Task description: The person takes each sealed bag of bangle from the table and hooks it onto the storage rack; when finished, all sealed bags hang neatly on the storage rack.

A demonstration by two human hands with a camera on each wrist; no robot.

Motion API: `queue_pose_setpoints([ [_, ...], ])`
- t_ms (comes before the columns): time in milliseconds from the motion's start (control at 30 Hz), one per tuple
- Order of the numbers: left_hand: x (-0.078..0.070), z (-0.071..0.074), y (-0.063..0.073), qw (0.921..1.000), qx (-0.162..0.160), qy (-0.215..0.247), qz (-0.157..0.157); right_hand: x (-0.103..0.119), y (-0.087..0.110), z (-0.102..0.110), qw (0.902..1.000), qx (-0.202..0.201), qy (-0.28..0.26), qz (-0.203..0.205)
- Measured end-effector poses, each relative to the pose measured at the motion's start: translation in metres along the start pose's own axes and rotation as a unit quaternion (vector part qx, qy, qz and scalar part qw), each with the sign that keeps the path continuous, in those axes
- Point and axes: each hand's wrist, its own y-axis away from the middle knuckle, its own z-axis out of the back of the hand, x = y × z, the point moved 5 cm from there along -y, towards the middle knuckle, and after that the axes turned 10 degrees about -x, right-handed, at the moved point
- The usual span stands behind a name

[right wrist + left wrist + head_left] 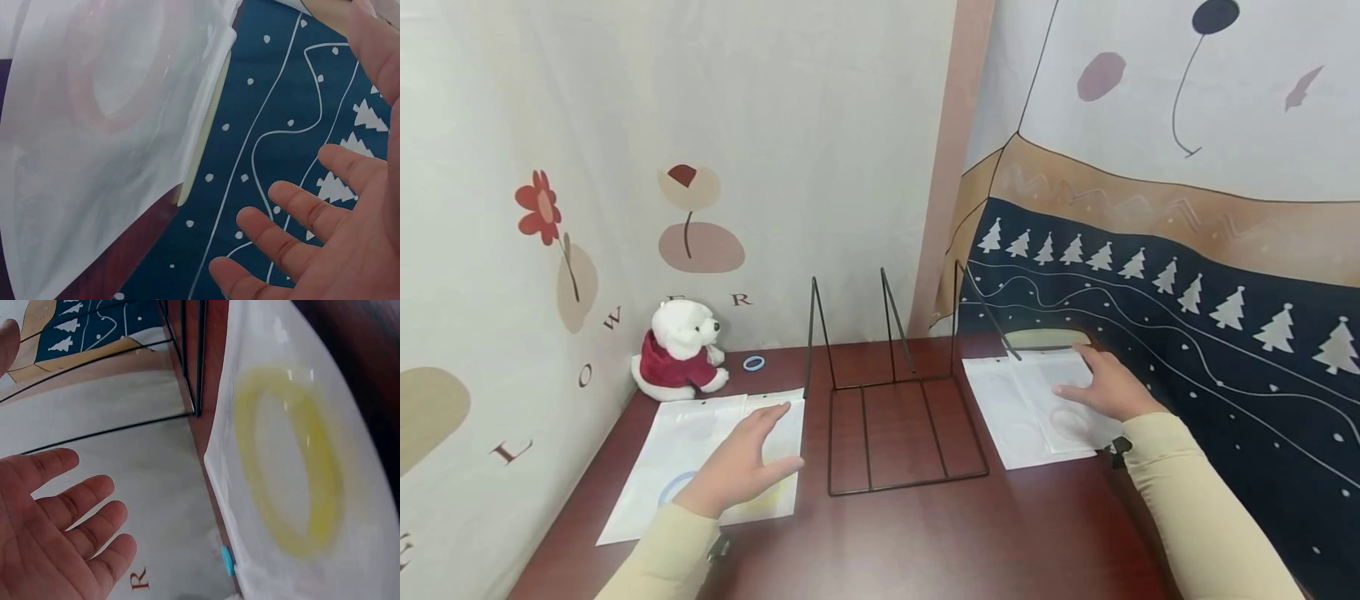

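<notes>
My left hand (737, 467) is held over white translucent pouches (662, 450) on the left of the table, fingers spread and thumb apart, holding nothing. A blue ring (676, 487) shows on them near that wrist, and a yellow ring (322, 481) is plain in the left wrist view. Over on the right, my right hand (1108, 387) is above similar pouches (1015, 417), with its fingers relaxed and nothing in them. A faint pink ring (115, 119) shows through there. Whether the right fingertips touch the pouches, I cannot tell. A black wire rack (867, 442) stands between both hands.
A white plush bear (681, 354) in a red garment sits at the back left, with a small blue ring (754, 363) beside it. A pale yellow flat object (1047, 337) lies behind the right pouches. Printed fabric walls (820, 167) border the brown table (925, 542).
</notes>
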Motion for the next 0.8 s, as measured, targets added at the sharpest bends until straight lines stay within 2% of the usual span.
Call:
queue_pose_setpoints([
  [200,-0.009,-0.013,-0.004,0.9999,0.002,0.016,-0.001,-0.008,0.001,0.000,0.9998,0.003,-0.016,-0.008],
  [533,-0.021,-0.037,-0.010,0.9954,0.056,0.052,0.058,-0.015,0.005,0.000,0.9989,0.023,-0.014,-0.040],
  [800,-0.024,-0.053,-0.013,0.9872,0.091,0.068,0.112,-0.023,0.005,-0.002,0.9977,0.035,-0.025,-0.053],
])
